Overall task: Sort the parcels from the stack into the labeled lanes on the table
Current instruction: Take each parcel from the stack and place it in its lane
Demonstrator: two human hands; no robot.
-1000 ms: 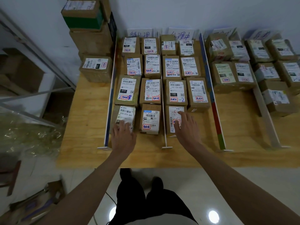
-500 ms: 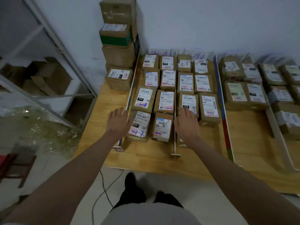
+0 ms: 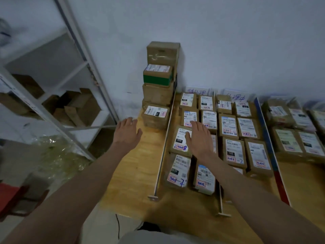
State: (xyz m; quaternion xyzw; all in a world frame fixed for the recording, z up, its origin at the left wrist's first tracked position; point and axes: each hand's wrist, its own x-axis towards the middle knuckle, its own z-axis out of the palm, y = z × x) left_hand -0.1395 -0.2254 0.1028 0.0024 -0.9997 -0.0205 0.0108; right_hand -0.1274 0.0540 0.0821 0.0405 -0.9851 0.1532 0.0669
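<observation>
Two hands out, both with fingers straight and holding nothing. Left hand hangs over the bare wood table, palm down; the stack of brown cardboard parcels stands just beyond its fingertips, against the wall. Nearest parcel of that stack is low, w/ a white label and red mark, text too blurred to read. Right hand is spread over the first lane, its thumb side on a parcel whose label reads "010" on a black patch, w/ a red-boxed stamp and blue pen scrawl. Parcel nearer the wrist has "-2" in blue. White divider rail runs between the hands. Handwritten lane sign at the wall, beyond the right fingertips, not legible. Green band on one stacked box.
</observation>
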